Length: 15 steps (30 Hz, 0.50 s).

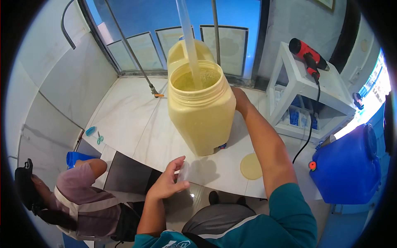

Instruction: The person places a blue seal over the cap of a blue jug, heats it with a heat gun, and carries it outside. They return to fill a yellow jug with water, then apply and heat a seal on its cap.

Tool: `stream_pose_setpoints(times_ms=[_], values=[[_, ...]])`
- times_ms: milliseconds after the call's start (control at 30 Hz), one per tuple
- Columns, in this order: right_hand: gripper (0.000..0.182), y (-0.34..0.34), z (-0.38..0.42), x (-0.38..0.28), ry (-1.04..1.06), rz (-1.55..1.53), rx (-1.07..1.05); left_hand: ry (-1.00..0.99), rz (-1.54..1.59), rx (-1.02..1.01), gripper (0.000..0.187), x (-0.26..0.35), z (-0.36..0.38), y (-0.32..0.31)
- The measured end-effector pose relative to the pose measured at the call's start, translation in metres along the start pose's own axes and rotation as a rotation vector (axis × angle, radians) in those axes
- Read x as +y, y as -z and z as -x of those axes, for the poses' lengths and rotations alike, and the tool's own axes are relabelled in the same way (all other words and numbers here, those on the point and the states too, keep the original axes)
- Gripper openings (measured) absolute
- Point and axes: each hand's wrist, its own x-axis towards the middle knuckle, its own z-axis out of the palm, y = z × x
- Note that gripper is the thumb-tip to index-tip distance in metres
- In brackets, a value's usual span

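Note:
A large pale yellow plastic jerrycan (201, 120) stands upright on the white tiled counter. A clear tube (189, 45) comes down from above into its wide open mouth, where bubbly liquid (206, 78) shows. My right hand (240, 99) is against the can's far right side, its fingers hidden behind it. Nearer to me, my left hand (169, 180) is held up at the counter's front edge, thumb and fingers around a small translucent plastic piece (182, 172), perhaps a lid. A round yellow lid (251, 166) lies flat beside my right forearm.
On a white shelf unit (304, 82) at right rests a red and black heat gun (309, 59), its cord trailing down. A blue jerrycan (347, 165) is at far right. Scissors (99, 138) lie at left. Another person (82, 190) is at lower left. A tap (155, 92) stands behind.

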Motion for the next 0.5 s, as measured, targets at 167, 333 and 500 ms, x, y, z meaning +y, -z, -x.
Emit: stream_pose_setpoints(times_ms=[167, 333, 500], values=[[0.019, 0.022, 0.008, -0.033, 0.051, 0.455, -0.132, -0.166, -0.318, 0.053, 0.107, 0.050, 0.018, 0.011], [0.022, 0.011, 0.002, -0.021, 0.087, 0.611, -0.144, -0.397, -0.645, 0.025, 0.102, 0.113, 0.031, 0.018], [0.028, 0.009, 0.032, -0.004, 0.001, 0.784, -0.104, -0.581, -0.800, 0.100, 0.095, 0.168, 0.052, 0.031]])
